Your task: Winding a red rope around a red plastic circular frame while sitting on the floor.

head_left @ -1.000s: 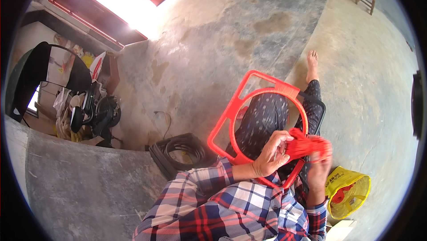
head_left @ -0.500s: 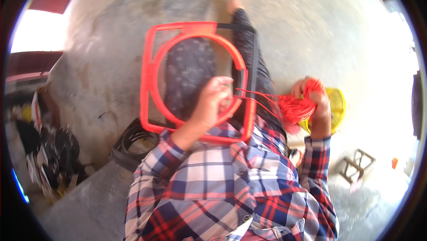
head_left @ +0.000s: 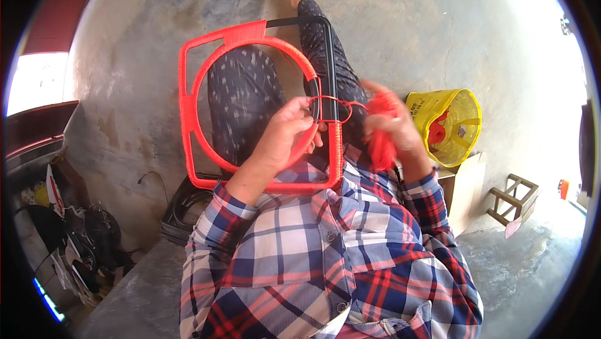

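The left hand (head_left: 289,127) is gripping the red-wrapped frame (head_left: 188,120) on the lap; the blurred right hand (head_left: 389,125) is holding red cord (head_left: 379,142), bare concrete floor (head_left: 388,26) lying open around

Under your left fingers (head_left: 300,113) the frame (head_left: 260,104) is bare black metal tube, elsewhere wrapped in glossy red plastic cord (head_left: 332,102); right of your right fingers (head_left: 400,127), a shiny yellow plastic bag (head_left: 447,123), matt cardboard box (head_left: 466,185); rough concrete floor (head_left: 388,32) beyond

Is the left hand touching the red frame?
Touching. In the head view the left hand lies on the red frame, its fingers curled over the wrapped ring beside the black bar.
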The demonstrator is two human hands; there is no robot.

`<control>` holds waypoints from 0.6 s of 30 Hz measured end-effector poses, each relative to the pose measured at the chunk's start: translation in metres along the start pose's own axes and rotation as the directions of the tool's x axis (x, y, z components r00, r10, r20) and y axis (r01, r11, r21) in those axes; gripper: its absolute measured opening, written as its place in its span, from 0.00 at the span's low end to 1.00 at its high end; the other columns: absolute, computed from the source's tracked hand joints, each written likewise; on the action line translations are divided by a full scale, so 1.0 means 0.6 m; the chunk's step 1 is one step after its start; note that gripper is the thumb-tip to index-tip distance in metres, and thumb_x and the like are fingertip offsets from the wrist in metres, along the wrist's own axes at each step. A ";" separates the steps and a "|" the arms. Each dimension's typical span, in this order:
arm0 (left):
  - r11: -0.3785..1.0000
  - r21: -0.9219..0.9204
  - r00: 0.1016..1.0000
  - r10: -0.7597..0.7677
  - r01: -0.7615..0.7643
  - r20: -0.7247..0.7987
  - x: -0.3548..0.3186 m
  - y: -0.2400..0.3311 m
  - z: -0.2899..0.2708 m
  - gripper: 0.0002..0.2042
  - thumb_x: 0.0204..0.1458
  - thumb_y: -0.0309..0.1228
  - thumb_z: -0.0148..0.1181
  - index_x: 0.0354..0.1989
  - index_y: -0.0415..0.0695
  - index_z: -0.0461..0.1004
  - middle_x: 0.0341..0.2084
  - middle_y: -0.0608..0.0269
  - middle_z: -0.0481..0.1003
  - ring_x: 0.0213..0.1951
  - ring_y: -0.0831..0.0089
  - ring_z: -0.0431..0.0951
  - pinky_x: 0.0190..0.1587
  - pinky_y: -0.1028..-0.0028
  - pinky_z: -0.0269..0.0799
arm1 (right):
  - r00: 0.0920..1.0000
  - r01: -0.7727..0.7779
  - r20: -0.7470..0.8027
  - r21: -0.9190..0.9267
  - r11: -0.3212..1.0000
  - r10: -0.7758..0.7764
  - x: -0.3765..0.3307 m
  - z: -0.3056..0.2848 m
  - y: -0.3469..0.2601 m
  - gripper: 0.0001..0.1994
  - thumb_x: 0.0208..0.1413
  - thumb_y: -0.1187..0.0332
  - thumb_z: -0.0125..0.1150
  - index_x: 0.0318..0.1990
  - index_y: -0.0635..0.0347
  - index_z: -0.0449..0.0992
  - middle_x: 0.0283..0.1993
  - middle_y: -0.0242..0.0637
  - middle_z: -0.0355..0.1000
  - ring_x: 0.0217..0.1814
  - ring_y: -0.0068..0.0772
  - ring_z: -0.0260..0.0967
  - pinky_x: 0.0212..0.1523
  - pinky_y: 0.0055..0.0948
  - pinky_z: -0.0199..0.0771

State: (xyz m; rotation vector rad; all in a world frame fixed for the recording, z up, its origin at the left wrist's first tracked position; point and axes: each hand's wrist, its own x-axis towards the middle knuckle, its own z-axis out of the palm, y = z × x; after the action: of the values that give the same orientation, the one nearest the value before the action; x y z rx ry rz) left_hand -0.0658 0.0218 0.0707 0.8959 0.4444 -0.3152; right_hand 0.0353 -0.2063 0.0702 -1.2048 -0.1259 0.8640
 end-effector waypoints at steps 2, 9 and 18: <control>1.000 0.017 1.000 -0.016 0.016 0.001 0.001 -0.004 -0.009 0.17 0.54 0.26 0.48 0.53 0.39 0.63 0.33 0.54 0.75 0.25 0.70 0.77 0.24 0.76 0.72 | 0.983 -0.136 0.103 -0.140 0.981 0.151 0.016 0.043 0.000 0.21 0.47 0.77 0.61 0.51 0.68 0.69 0.27 0.32 0.71 0.26 0.21 0.69 0.31 0.22 0.72; 0.992 -0.116 0.997 -0.064 0.059 -0.039 0.000 0.004 -0.017 0.08 0.54 0.27 0.47 0.43 0.42 0.64 0.25 0.51 0.75 0.20 0.66 0.76 0.21 0.73 0.71 | 0.986 -0.148 0.059 -0.136 0.979 0.158 -0.020 -0.037 0.009 0.07 0.42 0.76 0.64 0.30 0.64 0.73 0.23 0.32 0.71 0.24 0.24 0.69 0.30 0.23 0.70; 0.987 -0.102 0.990 -0.131 0.124 -0.061 0.002 0.004 -0.010 0.03 0.53 0.29 0.49 0.32 0.45 0.63 0.20 0.50 0.74 0.17 0.64 0.74 0.19 0.70 0.69 | 0.987 0.069 0.035 0.782 0.620 -0.154 -0.023 0.035 0.029 0.13 0.46 0.62 0.61 0.33 0.63 0.70 0.37 0.42 0.72 0.48 0.41 0.70 0.55 0.38 0.67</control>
State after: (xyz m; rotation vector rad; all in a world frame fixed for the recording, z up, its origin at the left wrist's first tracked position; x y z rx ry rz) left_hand -0.0650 0.0282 0.0684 0.7853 0.5768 -0.3777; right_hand 0.0061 -0.1976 0.0683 -0.3131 0.0979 0.7390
